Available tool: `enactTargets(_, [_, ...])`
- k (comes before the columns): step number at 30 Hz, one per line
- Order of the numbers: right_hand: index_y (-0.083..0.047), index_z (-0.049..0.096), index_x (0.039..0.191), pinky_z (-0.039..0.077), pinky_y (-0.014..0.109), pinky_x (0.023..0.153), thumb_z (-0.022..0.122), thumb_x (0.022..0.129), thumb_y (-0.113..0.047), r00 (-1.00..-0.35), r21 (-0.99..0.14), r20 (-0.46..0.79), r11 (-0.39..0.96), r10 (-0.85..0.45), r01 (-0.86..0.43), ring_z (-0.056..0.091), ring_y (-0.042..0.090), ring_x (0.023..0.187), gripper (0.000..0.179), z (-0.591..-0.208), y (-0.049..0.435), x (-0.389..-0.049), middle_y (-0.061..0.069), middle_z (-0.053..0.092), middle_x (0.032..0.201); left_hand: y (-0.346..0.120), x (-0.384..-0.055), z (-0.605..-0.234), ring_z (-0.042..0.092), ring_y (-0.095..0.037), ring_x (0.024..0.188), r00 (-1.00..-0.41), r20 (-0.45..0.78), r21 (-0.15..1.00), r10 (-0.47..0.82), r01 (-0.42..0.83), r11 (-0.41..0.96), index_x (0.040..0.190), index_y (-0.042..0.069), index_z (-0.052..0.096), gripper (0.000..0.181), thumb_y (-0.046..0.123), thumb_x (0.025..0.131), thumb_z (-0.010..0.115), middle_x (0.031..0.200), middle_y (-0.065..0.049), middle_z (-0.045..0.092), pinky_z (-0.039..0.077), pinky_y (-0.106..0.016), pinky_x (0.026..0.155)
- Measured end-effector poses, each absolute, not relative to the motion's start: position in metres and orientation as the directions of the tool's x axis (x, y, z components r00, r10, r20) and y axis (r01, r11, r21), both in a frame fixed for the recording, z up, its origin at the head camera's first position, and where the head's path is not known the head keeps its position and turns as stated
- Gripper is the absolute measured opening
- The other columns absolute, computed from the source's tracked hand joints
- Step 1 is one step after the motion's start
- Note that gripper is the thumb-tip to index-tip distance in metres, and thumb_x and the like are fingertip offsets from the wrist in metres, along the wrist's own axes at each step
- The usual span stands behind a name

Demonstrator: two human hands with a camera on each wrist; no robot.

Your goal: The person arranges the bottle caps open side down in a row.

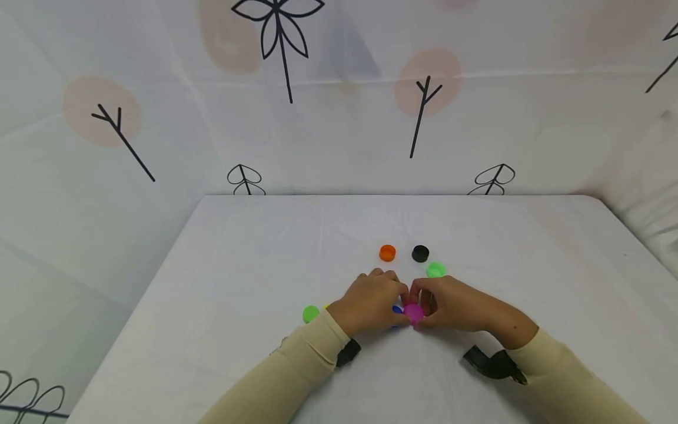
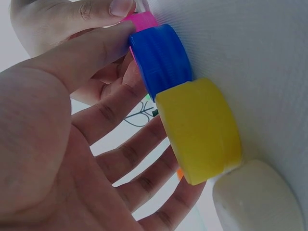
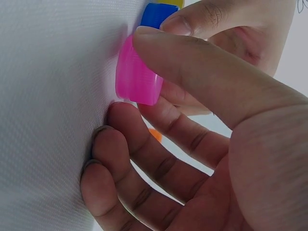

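Note:
A pink bottle cap (image 1: 414,313) stands on the white table, pinched between the thumb and index finger of my right hand (image 1: 458,303). Touching it on the left is a blue cap (image 2: 161,60), which my left hand (image 1: 368,301) pinches with thumb and index finger. In the left wrist view a yellow cap (image 2: 199,132) adjoins the blue one, and a whitish cap (image 2: 257,199) follows it in the same row. The left hand's other fingers extend behind the yellow cap. A light green cap (image 1: 311,314) lies left of that hand, which mostly hides the row in the head view.
Beyond the hands lie an orange cap (image 1: 387,253), a black cap (image 1: 421,254) and another green cap (image 1: 436,270). Black bands (image 1: 489,362) show at both wrists. A patterned cloth (image 1: 339,129) hangs behind the table (image 1: 265,235).

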State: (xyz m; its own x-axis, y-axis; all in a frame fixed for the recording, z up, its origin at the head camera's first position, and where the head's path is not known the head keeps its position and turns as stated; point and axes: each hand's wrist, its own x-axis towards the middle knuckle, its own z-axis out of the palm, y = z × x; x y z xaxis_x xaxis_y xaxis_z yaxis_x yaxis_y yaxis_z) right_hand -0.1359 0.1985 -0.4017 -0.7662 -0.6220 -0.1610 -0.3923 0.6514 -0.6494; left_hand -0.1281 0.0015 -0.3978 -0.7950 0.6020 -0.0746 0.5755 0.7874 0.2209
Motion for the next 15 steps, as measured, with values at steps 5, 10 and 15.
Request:
enactTargets(5, [-0.015,0.062,0.098,0.050,0.021,0.062,0.086,0.078,-0.024,-0.770,-0.643,-0.165,0.659,-0.616,-0.390,0.056,0.008,0.072,0.033,-0.4017,0.1989,-0.1364,-0.005,0.060,0.077,0.0018,-0.1285,-0.3975,0.053,-0.009,0.096,-0.796,-0.077,0.218,0.600,0.574,0.789,0.100,0.032,0.075,0.020,0.047,0.086,0.076,0.102,0.010,0.062,0.045,-0.026,0.077])
enactTargets(10, [-0.015,0.062,0.097,0.050,0.022,0.061,0.086,0.078,-0.023,-0.774,-0.637,-0.166,0.665,-0.611,-0.389,0.056,0.009,0.070,0.032,-0.4018,0.1996,-0.1367,-0.006,0.060,0.076,0.0023,-0.1288,-0.3979,0.052,-0.009,0.095,-0.797,-0.076,0.213,0.599,0.574,0.791,0.099,0.032,0.075,0.020,0.047,0.086,0.076,0.101,0.010,0.063,0.045,-0.026,0.076])
enactTargets(15, [-0.015,0.062,0.099,0.050,0.021,0.061,0.086,0.078,-0.024,-0.772,-0.639,-0.161,0.661,-0.615,-0.393,0.056,0.008,0.070,0.033,-0.4018,0.1989,-0.1355,-0.006,0.060,0.076,0.0027,-0.1296,-0.3984,0.053,-0.009,0.096,-0.800,-0.086,0.208,0.594,0.568,0.796,0.100,0.032,0.075,0.022,0.048,0.085,0.076,0.104,0.010,0.063,0.046,-0.027,0.078])
